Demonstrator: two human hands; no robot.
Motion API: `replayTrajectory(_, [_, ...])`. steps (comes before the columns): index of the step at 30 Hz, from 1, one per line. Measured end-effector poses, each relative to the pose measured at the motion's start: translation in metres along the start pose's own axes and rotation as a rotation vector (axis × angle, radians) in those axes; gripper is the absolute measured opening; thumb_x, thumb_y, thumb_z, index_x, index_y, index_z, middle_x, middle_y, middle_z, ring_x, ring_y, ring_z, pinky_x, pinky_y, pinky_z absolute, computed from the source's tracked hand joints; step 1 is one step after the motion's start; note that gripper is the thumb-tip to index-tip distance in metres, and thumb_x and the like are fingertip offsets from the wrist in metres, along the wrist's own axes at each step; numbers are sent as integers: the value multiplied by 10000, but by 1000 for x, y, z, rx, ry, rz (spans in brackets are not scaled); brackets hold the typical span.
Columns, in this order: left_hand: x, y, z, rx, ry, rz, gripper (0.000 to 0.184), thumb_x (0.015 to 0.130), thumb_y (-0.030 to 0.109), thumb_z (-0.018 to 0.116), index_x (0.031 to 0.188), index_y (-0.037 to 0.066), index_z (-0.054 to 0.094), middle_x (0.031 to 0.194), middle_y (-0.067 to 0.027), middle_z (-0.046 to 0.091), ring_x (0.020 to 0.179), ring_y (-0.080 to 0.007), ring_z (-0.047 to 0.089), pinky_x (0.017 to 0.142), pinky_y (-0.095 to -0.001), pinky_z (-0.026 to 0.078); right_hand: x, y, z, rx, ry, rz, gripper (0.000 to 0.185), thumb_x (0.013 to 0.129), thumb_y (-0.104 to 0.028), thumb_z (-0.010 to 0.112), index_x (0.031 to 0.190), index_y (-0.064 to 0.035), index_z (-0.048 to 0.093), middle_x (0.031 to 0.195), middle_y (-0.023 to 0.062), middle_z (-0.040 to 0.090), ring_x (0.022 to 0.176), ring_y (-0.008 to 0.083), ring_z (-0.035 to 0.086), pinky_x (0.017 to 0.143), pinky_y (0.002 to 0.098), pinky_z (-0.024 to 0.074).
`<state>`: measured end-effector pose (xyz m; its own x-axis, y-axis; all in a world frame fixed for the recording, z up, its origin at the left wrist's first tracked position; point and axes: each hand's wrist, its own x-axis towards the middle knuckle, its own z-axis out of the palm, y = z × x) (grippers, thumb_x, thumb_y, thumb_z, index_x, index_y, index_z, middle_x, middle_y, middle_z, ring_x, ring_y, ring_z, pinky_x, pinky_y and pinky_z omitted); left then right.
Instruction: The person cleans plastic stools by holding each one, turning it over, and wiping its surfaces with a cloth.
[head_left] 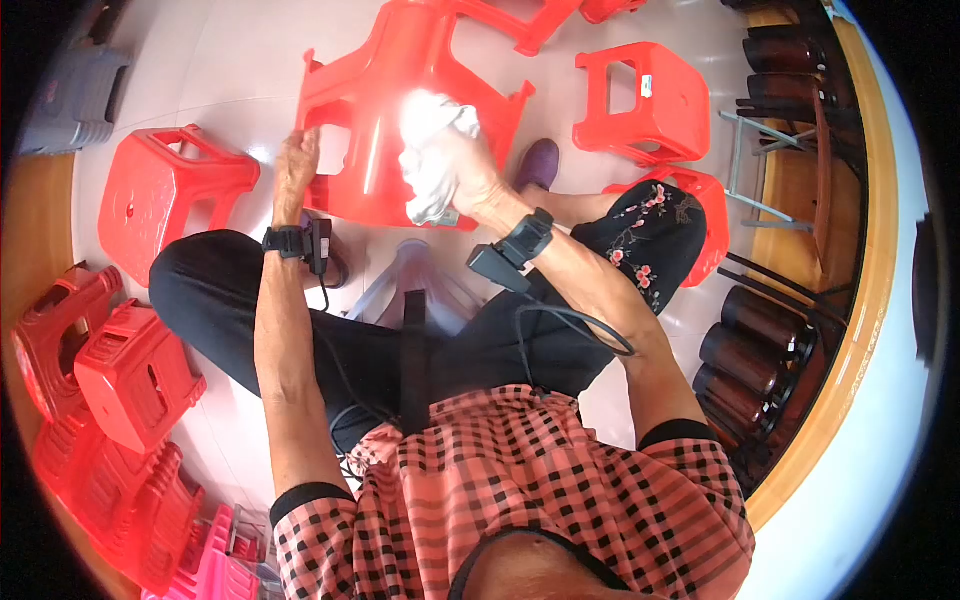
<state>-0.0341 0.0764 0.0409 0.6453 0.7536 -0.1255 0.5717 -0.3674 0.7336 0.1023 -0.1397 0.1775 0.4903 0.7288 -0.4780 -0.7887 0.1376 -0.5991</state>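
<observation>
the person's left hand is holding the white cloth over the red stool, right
Not the left hand: the head view shows the right hand holding the white cloth over the red stool.

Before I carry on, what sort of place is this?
Possibly a household-goods shop or storeroom: many red plastic stools crowd the pale tiled floor, and glossy dark-brown cylinders line the right side.
</observation>
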Motion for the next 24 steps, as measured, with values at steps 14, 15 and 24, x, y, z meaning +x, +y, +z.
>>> replayTrajectory(14, [-32,-10,30,-293,-116,-135,521,797,237,724,1148,-65,485,968,-166,643,862,-215,617,770,-340,511,-3,8,-89,201,232,-111,43,828,-146,616,836,-164,577,667,-32,538,531,129,540,475,275,465])
replayTrajectory(15, [-33,-9,34,-331,-93,-26,505,789,212,725,1144,-59,490,985,-167,638,863,-220,616,777,-342,512,-3,5,-89,211,257,-118,47,830,-130,616,837,-158,580,672,-29,546,533,128,545,472,276,466])
replayTrajectory(24, [-25,21,36,56,-104,-24,608,741,174,679,1249,-31,416,986,-252,643,856,-358,657,753,-415,538,5,-92,-108,-768,448,-601,283,777,-91,679,1049,-50,614,847,94,632,707,169,627,576,333,508])
